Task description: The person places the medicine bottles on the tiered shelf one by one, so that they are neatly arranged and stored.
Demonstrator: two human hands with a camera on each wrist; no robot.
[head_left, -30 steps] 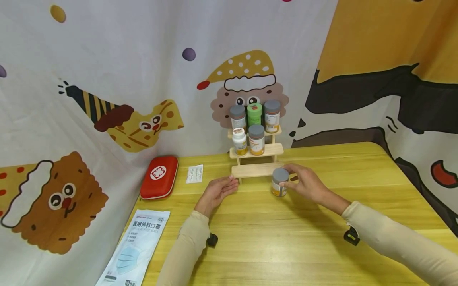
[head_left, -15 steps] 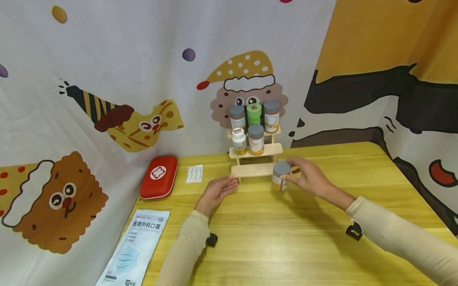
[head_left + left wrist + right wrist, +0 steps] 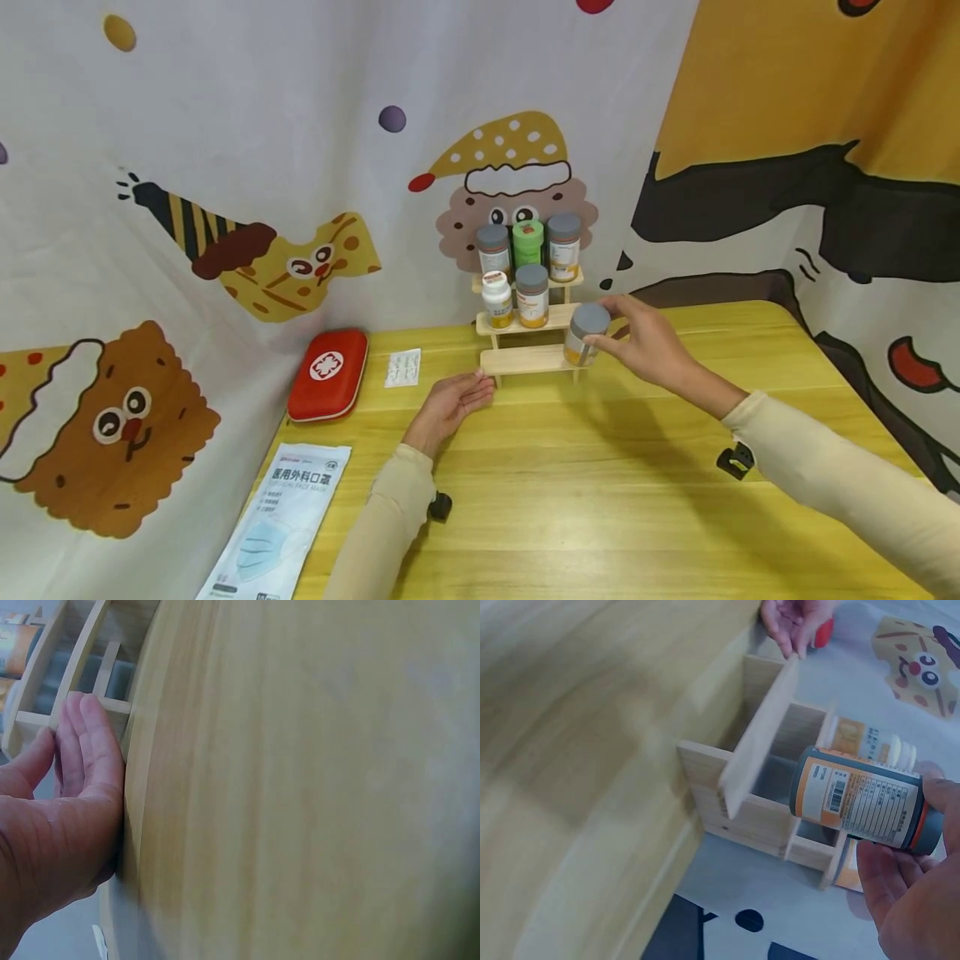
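Observation:
My right hand holds a pill jar with a grey lid, fingers and thumb around its upper part. The jar is raised over the right end of the bottom tier of a small three-tier wooden stand. In the right wrist view the jar shows a white label with a barcode and an orange band. My left hand pinches the left end of the bottom tier, thumb above and fingers beneath, as the left wrist view shows. A white bottle and a grey-lidded jar stand on the middle tier.
On the top tier stand two grey-lidded jars and a green tub. Left on the wooden table lie a red first-aid case, a blister pack and a face mask packet. A printed curtain hangs behind.
My right hand has lifted the jar from the table beside the stand, up and back over the bottom tier's right end. The left hand has stayed at the stand; the view has shifted slightly.

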